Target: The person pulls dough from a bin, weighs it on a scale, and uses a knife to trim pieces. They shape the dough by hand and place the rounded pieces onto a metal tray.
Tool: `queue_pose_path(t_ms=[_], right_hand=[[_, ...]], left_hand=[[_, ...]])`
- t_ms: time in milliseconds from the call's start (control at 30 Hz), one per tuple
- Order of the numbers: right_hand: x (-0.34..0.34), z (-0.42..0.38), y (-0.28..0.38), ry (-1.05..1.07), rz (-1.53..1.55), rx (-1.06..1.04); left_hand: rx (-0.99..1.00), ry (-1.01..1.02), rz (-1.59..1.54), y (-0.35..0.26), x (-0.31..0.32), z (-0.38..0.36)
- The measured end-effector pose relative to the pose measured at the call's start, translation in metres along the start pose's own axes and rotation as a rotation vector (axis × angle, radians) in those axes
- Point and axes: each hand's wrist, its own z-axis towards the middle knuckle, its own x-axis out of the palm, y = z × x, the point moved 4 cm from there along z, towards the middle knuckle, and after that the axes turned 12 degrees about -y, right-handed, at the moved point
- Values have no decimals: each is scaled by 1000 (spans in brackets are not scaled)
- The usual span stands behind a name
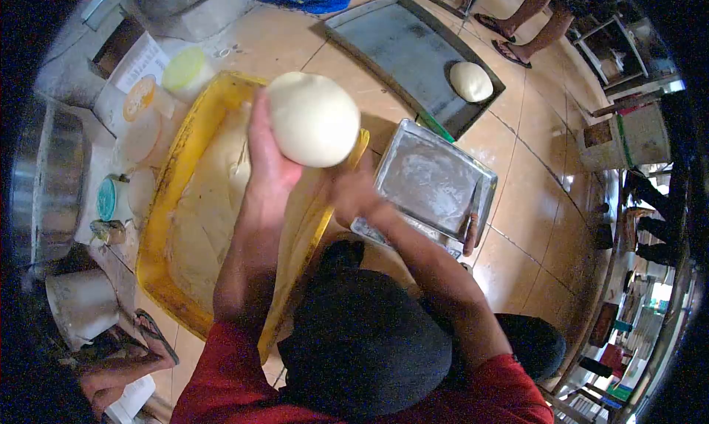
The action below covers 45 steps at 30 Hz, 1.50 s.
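Left hand (273,158): mine, partly open, cupped against the left and underside of one smooth dough ball (313,120), held over the yellow tub's (153,275) far-right corner. Right hand (353,195): mine, blurred, beside the tub's right edge; opening and grip, cannot tell. Second dough ball (471,82): near the metal tray's (402,47) right end.

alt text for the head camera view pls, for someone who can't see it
A person's left hand holds a large pale ball of dough over a yellow tub holding more dough, with the blurred right hand near the tub's edge. At upper right, a metal tray bears another dough ball, beside a smaller pan.
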Motion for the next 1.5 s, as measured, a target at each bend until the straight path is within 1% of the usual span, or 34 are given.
queue_pose_path(t_ms=[33, 67, 100, 133, 200, 233, 300, 367, 400, 433, 467, 533, 600, 633, 667, 733, 767, 833, 867, 900, 933, 967, 1033, 1067, 1100, 1133, 1167, 1233, 1267, 1300, 1367, 1400, 1433, 1500], right_hand=[[15, -10, 33, 35, 3, -94], [4, -22, 64, 98, 115, -233], [1, -24, 68, 128, 168, -300], [-1, -26, 72, 162, 223, -366], [-10, -4, 44, -86, 8, -304], [-16, 4, 33, -94, 2, -295], [-32, 12, 13, 251, -22, -241], [-15, 4, 8, 247, -74, -223], [-5, -4, 7, 97, 105, -283], [-6, -12, 6, -53, 284, -344], [-18, -23, -1, -60, 261, -334], [-58, -44, -46, -221, 820, 370], [-84, -63, -84, -588, 1121, 707], [-110, -68, -98, -876, 993, 618], [-148, -79, -102, -1038, 960, 564], [-221, -102, -106, -1345, 838, 450], [-250, -112, -103, -1561, 811, 325], [-282, -136, -90, -1670, 465, 328], [-259, -122, -88, -1505, 557, 312], [-226, -109, -97, -1295, 682, 314], [-192, -96, -105, -1080, 779, 332], [-163, -89, -118, -817, 906, 363], [-116, -106, -156, -1047, 1841, 762], [-124, -126, -157, -1080, 1920, 815], [-131, -143, -153, -1113, 2002, 871], [-115, -144, -144, -941, 2229, 903], [-98, -141, -132, -741, 2446, 928], [-107, -134, -109, -839, 2384, 879], [-125, -145, -110, -898, 2355, 937], [-114, -155, -122, -897, 2278, 1120], [-116, -167, -139, -1001, 2406, 981], [-126, -179, -145, -1180, 2158, 1119], [-135, -183, -145, -1251, 1957, 1106], [-132, -177, -144, -1035, 1720, 1083]], left_hand=[[3, 4, -2, -7, 2, -3], [12, -57, -23, -14, -2, -5], [18, -118, -44, -18, -7, -5], [41, -125, -37, -20, -11, -1], [38, -118, -22, -21, -12, -4], [38, -118, -7, -22, -12, -6], [20, -88, -7, -15, -15, -7], [-46, -10, -27, -8, -9, -12], [-75, -58, 0, -7, -5, -17], [-76, -35, -13, -5, -1, -18], [-101, -3, -18, -1, 1, -17], [-133, 51, -34, 10, 10, -17], [-165, 86, -45, 25, 25, -20], [-201, 101, -49, 35, 33, -21], [-209, 151, -53, 44, 42, -23], [-264, 168, -42, 56, 63, -36], [-307, 170, -35, 62, 76, -42], [-336, 236, -48, 68, 99, -57], [-407, 276, -77, 70, 111, -66], [-478, 314, -107, 73, 122, -76], [-374, 294, -104, 74, 130, -79], [-228, 320, -69, 70, 135, -82], [-91, 175, 131, 70, 138, -89], [-77, 200, 122, 72, 138, -94], [203, 234, 405, 71, 136, -99], [492, 257, 680, 73, 134, -105], [432, 407, 769, 95, 129, -95], [-44, 419, 470, 128, 136, -93], [-352, 461, 456, 126, 139, -100], [-348, 464, 460, 121, 137, -90], [-577, 615, 464, 117, 136, -75], [-309, 421, 579, 102, 137, -82], [-299, 425, 576, 107, 137, -85], [-299, 681, 589, 128, 128, -93]])
